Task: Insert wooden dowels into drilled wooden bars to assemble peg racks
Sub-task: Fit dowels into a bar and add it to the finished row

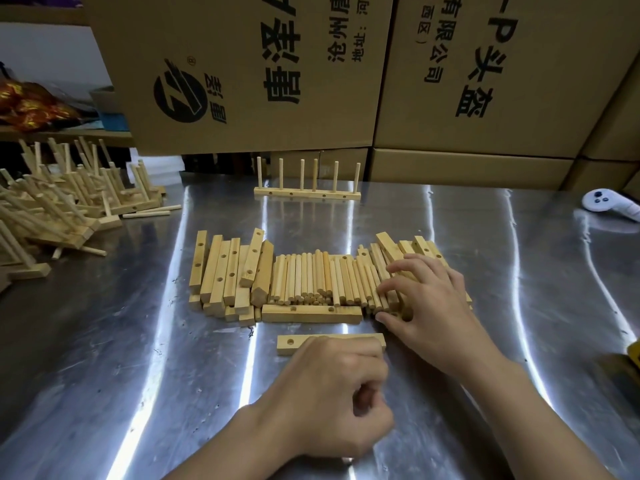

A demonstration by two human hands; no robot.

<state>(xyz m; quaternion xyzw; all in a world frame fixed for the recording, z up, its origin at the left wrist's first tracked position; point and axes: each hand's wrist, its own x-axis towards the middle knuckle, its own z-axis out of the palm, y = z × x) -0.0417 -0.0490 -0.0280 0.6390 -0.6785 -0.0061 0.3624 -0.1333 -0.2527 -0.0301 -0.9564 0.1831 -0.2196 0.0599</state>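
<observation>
A drilled wooden bar point(294, 342) lies flat on the steel table near me. My left hand point(332, 389) is curled over its middle and right part and holds it down; one hole shows at its left end. My right hand point(426, 299) reaches into the row of loose dowels point(311, 278), fingers curled around a few dowels at the row's right end. A second drilled bar point(311, 313) lies crosswise in front of the dowels. A stack of drilled bars point(228, 271) sits left of the dowels.
A finished peg rack point(306, 194) stands upright at the table's far side. A heap of finished racks point(62, 202) fills the left. Cardboard boxes point(311, 71) wall the back. A white controller point(609, 202) lies far right, a yellow object point(632, 358) at the right edge.
</observation>
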